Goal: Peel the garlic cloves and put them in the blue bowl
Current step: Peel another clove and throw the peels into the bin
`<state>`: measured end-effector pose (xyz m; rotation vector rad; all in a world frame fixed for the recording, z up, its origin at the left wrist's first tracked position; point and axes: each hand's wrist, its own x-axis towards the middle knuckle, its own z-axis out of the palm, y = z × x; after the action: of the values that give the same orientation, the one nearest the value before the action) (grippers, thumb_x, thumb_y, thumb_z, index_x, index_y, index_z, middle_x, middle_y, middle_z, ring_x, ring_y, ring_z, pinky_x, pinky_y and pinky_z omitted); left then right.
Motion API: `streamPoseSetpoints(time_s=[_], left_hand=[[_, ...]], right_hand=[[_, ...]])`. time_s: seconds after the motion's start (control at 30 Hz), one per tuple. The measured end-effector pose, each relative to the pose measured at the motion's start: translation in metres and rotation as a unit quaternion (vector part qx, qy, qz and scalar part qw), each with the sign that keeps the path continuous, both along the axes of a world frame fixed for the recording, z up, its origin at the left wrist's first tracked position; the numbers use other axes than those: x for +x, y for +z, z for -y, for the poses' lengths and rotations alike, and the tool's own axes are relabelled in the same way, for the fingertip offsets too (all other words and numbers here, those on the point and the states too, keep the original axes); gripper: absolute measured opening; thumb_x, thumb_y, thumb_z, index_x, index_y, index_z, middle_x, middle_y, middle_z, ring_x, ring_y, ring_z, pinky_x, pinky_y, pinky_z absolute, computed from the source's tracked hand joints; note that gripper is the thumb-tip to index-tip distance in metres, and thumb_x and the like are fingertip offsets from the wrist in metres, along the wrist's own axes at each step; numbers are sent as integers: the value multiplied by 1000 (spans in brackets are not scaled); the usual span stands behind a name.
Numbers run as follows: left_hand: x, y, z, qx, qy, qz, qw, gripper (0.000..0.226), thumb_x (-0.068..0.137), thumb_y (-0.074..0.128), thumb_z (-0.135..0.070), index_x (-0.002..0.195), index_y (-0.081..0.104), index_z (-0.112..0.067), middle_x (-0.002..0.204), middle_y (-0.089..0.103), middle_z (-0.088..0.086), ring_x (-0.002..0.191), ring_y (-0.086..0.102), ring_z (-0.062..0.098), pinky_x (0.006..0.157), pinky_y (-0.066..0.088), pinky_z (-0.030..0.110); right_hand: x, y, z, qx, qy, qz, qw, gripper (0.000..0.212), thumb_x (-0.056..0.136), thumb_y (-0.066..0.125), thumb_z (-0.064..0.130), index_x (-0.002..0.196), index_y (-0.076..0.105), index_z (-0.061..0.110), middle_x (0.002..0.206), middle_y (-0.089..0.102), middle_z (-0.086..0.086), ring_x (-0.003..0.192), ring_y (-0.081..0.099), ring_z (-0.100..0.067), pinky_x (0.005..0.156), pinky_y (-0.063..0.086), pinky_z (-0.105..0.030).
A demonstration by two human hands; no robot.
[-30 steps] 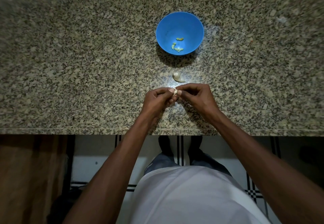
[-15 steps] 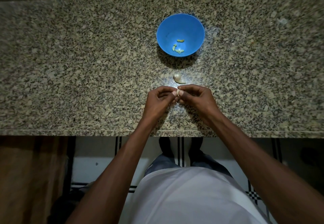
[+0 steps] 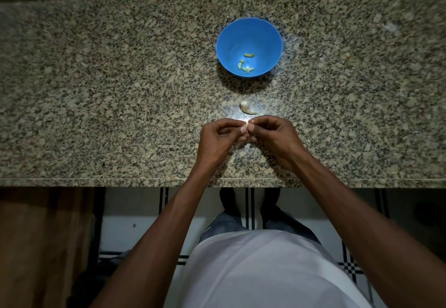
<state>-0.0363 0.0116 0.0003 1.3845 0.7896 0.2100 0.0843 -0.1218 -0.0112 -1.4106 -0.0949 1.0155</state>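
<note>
- The left hand (image 3: 216, 140) and the right hand (image 3: 277, 137) met over the near part of the speckled granite desk (image 3: 96, 90), fingertips together.
- Both sets of fingers were curled and pinched one small garlic clove (image 3: 245, 128) between them; only a pale sliver of it showed, so how much skin was on it could not be told.
- A second clove (image 3: 246, 107), pale and in its skin, lay on the desk just beyond the hands, between them and the bowl.
- The blue bowl (image 3: 270, 42) stood further back, apart from that clove, casting a dark shadow toward the person.
- Three small yellowish peeled pieces (image 3: 246, 63) lay inside it, near the bottom.
- Nothing stood between the hands and the bowl except the loose clove.
- Below the desk edge showed a white shirt (image 3: 265, 271) and a tiled floor (image 3: 135, 230) with dark lines.
</note>
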Motion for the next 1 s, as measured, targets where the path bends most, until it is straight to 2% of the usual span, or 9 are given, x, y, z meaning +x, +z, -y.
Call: streamPoseSetpoints(time_s=[0.23,0.33,0.43,0.63,0.83,1.0], left_hand=[[-2,3,1,39,-26,-26,999,21,92,80,-24,102,76,-5,93,79,1,87,76,8,78,59,22],[-3,-1,0,31,-22,-39,999,15,95,77,-22,101,75,-8,92,78,2,84,74,8,77,59,22],[-3,-3,1,11,-18,-46,999,18,96,76,-20,105,75,-3,90,77,1,80,72,4,72,56,20],[-2,-3,3,15,-22,-60,998,18,100,71,-25,105,75,-8,89,76,-1,79,70,4,76,57,26],[-3,0,2,8,-68,-86,994,24,105,61,-33,110,70,-11,85,68,0,74,61,10,70,50,29],[-2,3,3,-30,-78,-75,994,21,108,55,-25,111,66,-7,86,69,-3,71,60,5,73,52,26]], right_hand=[[0,1,0,5,12,-1,1000,20,88,82,8,103,74,-1,106,78,-21,95,76,-28,84,65,-37],[-1,0,0,7,14,-5,1000,21,91,78,4,109,74,-4,105,79,-19,95,77,-25,83,64,-32],[0,1,2,0,20,-4,1000,20,91,77,0,110,74,-4,105,79,-19,96,77,-26,86,64,-34],[0,5,2,1,17,-16,1000,20,90,78,2,110,76,0,104,79,-21,93,77,-26,85,64,-35],[1,6,2,-6,33,6,999,24,89,80,4,113,76,-1,104,80,-17,95,78,-25,84,64,-34],[3,5,3,-8,51,11,999,28,88,83,7,114,77,1,108,79,-15,103,77,-30,89,63,-38]])
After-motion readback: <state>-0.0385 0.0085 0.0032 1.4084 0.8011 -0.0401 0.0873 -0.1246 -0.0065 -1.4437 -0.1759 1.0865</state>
